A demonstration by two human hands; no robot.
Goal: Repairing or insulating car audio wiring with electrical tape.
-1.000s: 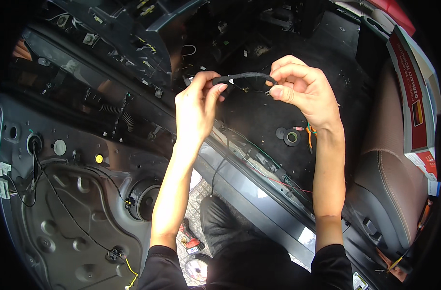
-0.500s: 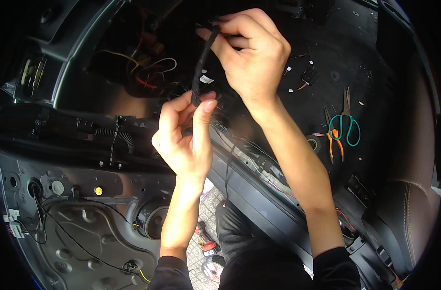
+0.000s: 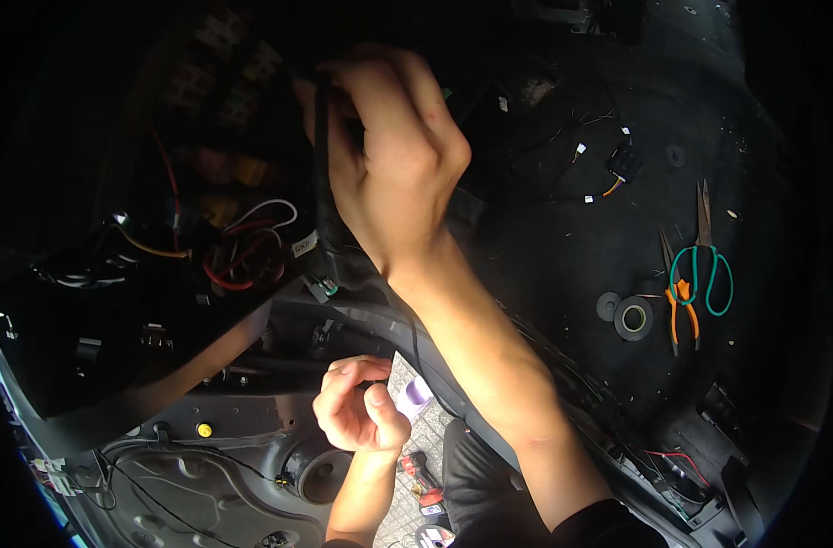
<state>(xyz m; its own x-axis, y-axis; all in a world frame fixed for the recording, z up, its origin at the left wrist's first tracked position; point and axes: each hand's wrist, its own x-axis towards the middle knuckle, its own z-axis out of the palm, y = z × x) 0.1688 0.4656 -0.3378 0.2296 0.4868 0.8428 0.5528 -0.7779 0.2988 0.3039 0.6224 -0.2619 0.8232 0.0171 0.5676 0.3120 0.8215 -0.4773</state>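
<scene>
My right hand (image 3: 398, 155) is raised into the dark space at the upper middle. Its thumb and fingertips pinch a black cloth-wrapped cable (image 3: 321, 151), which hangs down along the left side of the hand. A white label tag (image 3: 305, 243) sits close to the cable's lower stretch. My left hand (image 3: 361, 406) is lower, above the door sill and apart from the cable. Its fingers curl loosely, with a gap between them and the thumb, and nothing shows in its grasp. A thin dark cord (image 3: 413, 342) passes between my two arms.
Coiled red and white wires (image 3: 247, 260) lie left of the cable. At the right are green-handled scissors (image 3: 704, 242), orange-handled pliers (image 3: 682, 306), a tape roll (image 3: 634, 319) and a black connector (image 3: 625, 163). A speaker (image 3: 325, 473) marks the door; a red-and-black tool (image 3: 423, 482) lies below.
My left hand has let go of the cable's lower end and dropped away from it. My right hand, still gripping the cable, appears farther left. The view has shifted too.
</scene>
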